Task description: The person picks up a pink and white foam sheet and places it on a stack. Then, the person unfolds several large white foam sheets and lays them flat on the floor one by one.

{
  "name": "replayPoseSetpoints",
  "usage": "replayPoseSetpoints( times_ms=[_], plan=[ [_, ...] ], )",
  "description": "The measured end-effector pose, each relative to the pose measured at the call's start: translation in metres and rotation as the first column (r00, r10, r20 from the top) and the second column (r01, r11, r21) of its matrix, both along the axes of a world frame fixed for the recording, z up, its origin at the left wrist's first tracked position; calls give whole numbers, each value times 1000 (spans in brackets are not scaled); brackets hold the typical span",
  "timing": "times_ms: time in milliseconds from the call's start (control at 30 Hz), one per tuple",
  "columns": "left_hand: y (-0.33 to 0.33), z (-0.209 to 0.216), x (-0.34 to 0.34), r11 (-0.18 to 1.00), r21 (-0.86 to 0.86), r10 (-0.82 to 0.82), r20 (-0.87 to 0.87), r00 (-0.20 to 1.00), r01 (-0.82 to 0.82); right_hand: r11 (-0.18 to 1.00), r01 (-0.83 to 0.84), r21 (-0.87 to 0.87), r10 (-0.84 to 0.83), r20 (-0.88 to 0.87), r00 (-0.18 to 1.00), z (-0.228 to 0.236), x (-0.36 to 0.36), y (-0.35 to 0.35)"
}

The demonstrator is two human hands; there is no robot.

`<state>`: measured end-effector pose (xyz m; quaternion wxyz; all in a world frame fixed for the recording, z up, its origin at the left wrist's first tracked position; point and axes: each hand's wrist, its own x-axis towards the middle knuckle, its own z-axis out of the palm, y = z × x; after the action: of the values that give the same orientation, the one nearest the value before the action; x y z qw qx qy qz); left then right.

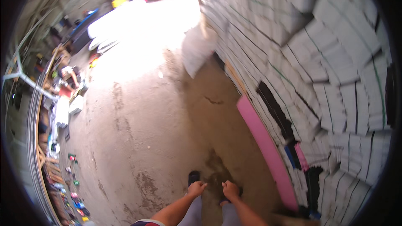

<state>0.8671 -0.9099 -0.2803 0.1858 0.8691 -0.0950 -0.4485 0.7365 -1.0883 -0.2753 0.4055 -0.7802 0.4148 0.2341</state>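
Low in the picture, my left hand (197,188) is held in front of my left leg, its fingers curled closed. My right hand (230,191) is a short way to its right, also closed, with its fingertips turned toward the left one. A narrow gap separates the two hands. Whatever they may grip is too small to make out. Beneath them are my grey trouser legs (191,211) and a dark shoe (194,177) on the brown concrete floor (138,142).
Tall stacks of strapped white bundles (335,54) line the right side. A long pink panel (266,150) leans at their foot. On the left, people (67,75) work beside a shelf edge, with colourful small items (77,205) strewn below. Bright light falls ahead near a pale sack (197,50).
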Motion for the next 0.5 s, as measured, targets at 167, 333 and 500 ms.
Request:
replayPoseSetpoints(
  times_ms=[167, 333, 500],
  plan=[
    [115, 22, 37, 996, 35, 77, -16, 997, -76, 953, -300, 53, 295, 75, 952, 93, 95, 0],
    [188, 47, 79, 907, -240, 359, 15, 933, -346, 922, -350, -164, 386, 374, 843, 118, 183, 17],
    [183, 122, 173, 639, -303, 496, -540, 680, -707, 737, -657, -158, 651, 425, 629, 169, 294, 89]
  ],
)
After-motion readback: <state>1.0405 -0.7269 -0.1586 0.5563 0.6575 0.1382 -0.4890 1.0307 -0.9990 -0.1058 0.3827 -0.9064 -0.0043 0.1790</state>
